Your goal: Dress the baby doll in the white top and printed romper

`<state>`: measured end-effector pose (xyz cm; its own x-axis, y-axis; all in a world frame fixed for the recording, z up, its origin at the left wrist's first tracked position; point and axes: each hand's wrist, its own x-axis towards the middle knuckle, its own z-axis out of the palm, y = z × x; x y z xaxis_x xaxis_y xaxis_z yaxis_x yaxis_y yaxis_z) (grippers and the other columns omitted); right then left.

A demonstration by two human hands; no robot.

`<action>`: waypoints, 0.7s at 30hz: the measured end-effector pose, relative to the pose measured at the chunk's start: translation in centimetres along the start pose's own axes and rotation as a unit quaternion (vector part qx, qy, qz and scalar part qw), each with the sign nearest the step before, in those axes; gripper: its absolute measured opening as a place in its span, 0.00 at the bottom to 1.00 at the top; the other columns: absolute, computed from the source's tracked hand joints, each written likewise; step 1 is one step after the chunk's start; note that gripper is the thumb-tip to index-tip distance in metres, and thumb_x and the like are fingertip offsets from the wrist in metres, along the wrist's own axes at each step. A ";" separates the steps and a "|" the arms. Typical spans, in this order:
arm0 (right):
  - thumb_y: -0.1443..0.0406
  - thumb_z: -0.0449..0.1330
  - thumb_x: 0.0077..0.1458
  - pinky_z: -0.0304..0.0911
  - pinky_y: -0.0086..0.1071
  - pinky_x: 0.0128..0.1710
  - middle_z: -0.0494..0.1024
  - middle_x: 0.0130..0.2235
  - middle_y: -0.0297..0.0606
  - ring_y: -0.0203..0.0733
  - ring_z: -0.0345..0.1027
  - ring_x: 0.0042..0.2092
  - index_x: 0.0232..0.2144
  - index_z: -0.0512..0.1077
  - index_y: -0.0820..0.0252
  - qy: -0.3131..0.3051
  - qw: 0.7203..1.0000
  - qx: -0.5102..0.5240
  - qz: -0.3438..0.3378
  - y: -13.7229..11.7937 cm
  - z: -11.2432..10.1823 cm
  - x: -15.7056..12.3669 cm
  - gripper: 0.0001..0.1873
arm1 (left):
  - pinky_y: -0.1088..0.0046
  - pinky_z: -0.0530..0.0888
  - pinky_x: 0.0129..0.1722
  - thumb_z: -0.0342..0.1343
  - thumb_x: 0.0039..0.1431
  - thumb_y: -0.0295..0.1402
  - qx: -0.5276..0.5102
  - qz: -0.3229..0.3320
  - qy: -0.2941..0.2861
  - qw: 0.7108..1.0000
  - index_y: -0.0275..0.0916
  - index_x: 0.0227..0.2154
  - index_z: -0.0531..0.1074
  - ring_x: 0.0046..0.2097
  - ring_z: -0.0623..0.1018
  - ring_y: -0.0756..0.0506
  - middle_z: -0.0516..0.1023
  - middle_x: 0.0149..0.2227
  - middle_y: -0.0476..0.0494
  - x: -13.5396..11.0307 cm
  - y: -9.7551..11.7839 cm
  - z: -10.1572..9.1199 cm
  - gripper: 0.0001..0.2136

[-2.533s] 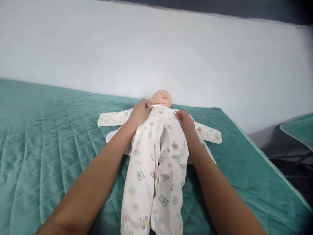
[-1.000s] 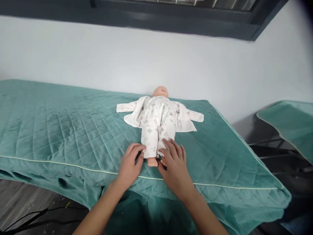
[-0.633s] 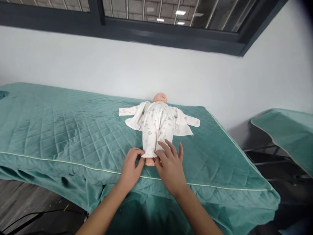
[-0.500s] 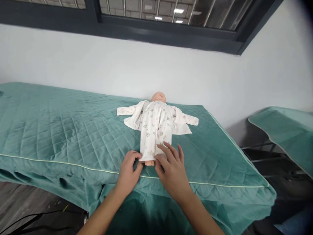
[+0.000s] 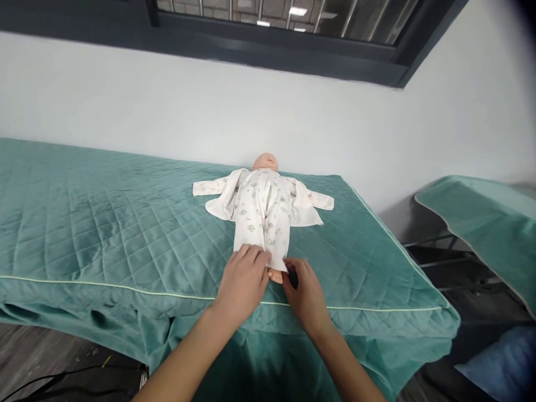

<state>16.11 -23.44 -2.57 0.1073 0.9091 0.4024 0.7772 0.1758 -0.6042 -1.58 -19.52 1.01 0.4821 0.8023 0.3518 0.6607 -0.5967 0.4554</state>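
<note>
A baby doll (image 5: 265, 162) lies on its back on the green quilted bed, its head toward the wall. It wears white printed trousers (image 5: 262, 209), and a white open-fronted top (image 5: 221, 204) spreads out on both sides. My left hand (image 5: 245, 277) covers the hem of one trouser leg, its fingers closed at the inner edge of the other leg's cuff. My right hand (image 5: 302, 287) pinches the outer edge of that same cuff. Between the hands a doll's foot (image 5: 275, 276) pokes out below the fabric. The other foot is hidden behind my left hand.
The green quilted bed (image 5: 104, 223) has a pale piped front edge. Behind it rise a white wall (image 5: 167, 106) and a dark window frame (image 5: 272, 50). Another green-covered surface (image 5: 489, 218) stands at the right. A black cable (image 5: 54, 375) runs over the floor at lower left.
Both hands have moved from the left trouser cuff to the right one. My right hand's spread fingers have closed on the cuff's outer edge. The view has shifted slightly.
</note>
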 end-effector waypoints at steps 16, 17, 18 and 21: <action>0.72 0.55 0.63 0.66 0.33 0.40 0.73 0.42 0.38 0.41 0.70 0.42 0.44 0.68 0.53 -0.031 0.993 0.029 -0.109 -0.9 -3.4 -0.6 0.11 | 0.62 0.69 0.43 0.52 0.63 0.25 -0.074 0.034 0.086 0.993 0.40 0.34 0.68 0.43 0.73 0.44 0.77 0.39 0.46 -1.0 -0.4 1.3 0.04; 0.72 0.55 0.63 0.66 0.33 0.40 0.73 0.42 0.38 0.40 0.70 0.42 0.44 0.68 0.53 -0.042 0.993 0.029 -0.104 -0.5 -3.4 -0.8 0.10 | 0.63 0.69 0.43 0.52 0.63 0.25 -0.087 0.038 0.097 0.991 0.39 0.34 0.68 0.42 0.73 0.45 0.76 0.38 0.46 -1.4 -0.4 1.3 0.04; 0.72 0.55 0.63 0.66 0.33 0.40 0.73 0.42 0.38 0.40 0.70 0.42 0.44 0.68 0.53 -0.058 0.993 0.031 -0.097 -0.1 -3.5 -0.9 0.10 | 0.63 0.69 0.43 0.52 0.64 0.25 -0.094 0.044 0.105 0.989 0.40 0.35 0.68 0.42 0.73 0.45 0.76 0.38 0.47 -1.8 -0.6 1.3 0.04; 0.68 0.55 0.65 0.66 0.33 0.41 0.73 0.43 0.37 0.40 0.70 0.43 0.43 0.69 0.53 -0.122 0.989 0.054 -0.063 0.8 -3.8 -1.1 0.07 | 0.62 0.71 0.46 0.54 0.65 0.28 -0.099 0.044 0.137 0.985 0.40 0.44 0.68 0.46 0.73 0.44 0.76 0.43 0.43 -3.1 -1.3 1.3 0.06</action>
<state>19.00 -25.78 -0.91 -0.1495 0.9389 0.3101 0.7022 0.3216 -0.6352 -3.15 -21.21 -1.71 0.3406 0.7306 0.5918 0.4856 -0.6757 0.5547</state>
